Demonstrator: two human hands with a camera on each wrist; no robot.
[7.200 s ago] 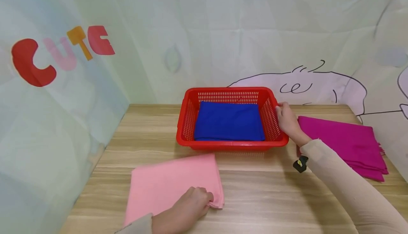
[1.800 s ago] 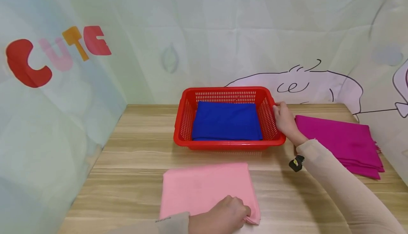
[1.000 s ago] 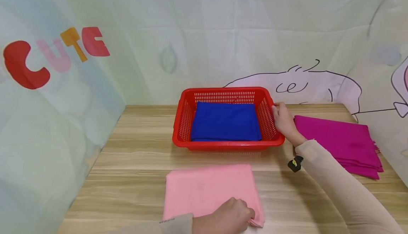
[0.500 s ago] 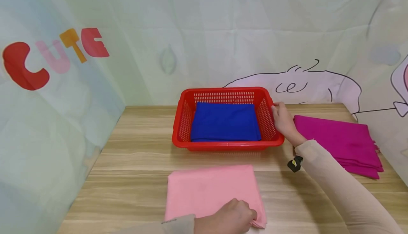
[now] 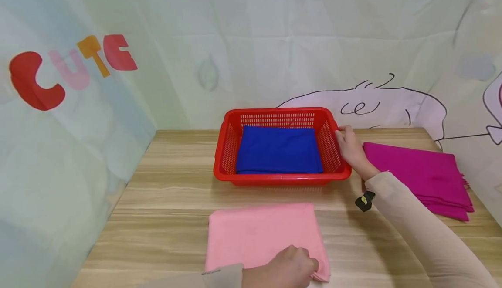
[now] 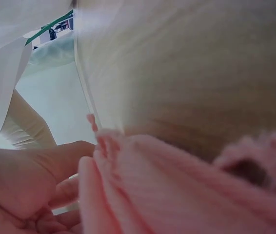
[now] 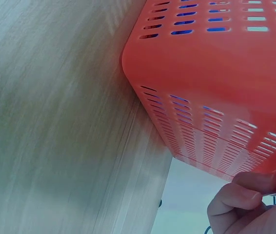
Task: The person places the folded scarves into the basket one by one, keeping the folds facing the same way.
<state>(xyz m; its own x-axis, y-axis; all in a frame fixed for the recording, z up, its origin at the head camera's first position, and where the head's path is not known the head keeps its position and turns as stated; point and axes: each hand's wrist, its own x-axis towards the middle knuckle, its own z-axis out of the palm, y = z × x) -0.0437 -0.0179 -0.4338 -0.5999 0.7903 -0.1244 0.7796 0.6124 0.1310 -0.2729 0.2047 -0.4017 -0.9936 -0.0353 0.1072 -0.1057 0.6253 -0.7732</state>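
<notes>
A folded pink shawl point(image 5: 262, 231) lies on the table in front of the basket. My left hand point(image 5: 288, 268) pinches its near right corner; in the left wrist view the layered pink cloth point(image 6: 143, 185) with a twisted tassel stands at the thumb and fingers. A red plastic basket point(image 5: 282, 177) with slotted walls sits at the back middle, a folded blue cloth point(image 5: 278, 150) flat inside it. My right hand point(image 5: 351, 148) grips the basket's right rim. The right wrist view has the curled fingers point(image 7: 235, 197) at the rim and blue showing through the slots.
A folded magenta shawl point(image 5: 423, 177) with fringe lies at the right, partly behind the right forearm. The wood-grain table point(image 5: 164, 179) meets a printed curtain point(image 5: 188, 61) at the back and left. A small black device point(image 5: 365, 201) hangs at the right wrist.
Since the oldest frame, the pink shawl has slid right and toward the person, with my left hand on its corner. Lately it creeps only slightly right. The right hand stays on the basket rim.
</notes>
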